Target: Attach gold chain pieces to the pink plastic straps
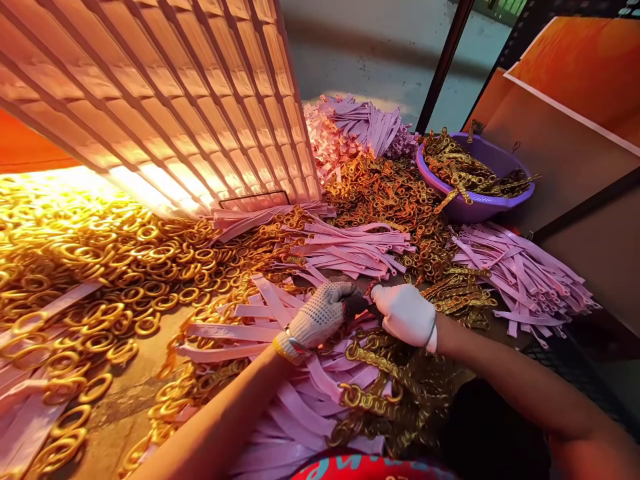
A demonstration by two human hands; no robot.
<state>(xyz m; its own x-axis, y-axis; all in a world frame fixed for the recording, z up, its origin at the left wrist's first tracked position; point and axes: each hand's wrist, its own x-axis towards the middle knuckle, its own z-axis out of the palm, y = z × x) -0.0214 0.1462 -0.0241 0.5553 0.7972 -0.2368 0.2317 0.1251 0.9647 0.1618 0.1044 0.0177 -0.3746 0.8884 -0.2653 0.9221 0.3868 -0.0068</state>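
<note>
My left hand (323,313), in a dotted knit glove, and my right hand (406,312), in a plain white glove, meet in front of me with their dark fingertips close together. Both are closed in a pinch; what sits between the fingers is hidden and too small to make out. Under and around them lie pink straps (300,413) in a loose heap. Gold chain pieces (373,357) with rings at their ends lie just below my right hand, partly over the straps.
Loose gold rings (175,260) cover the left. Behind my hands are a pink strap bundle (350,247) and a chain heap (390,193). A purple basin (473,210) holds more chains. Another strap pile (525,280) lies right. A ribbed panel (200,100) stands at back left.
</note>
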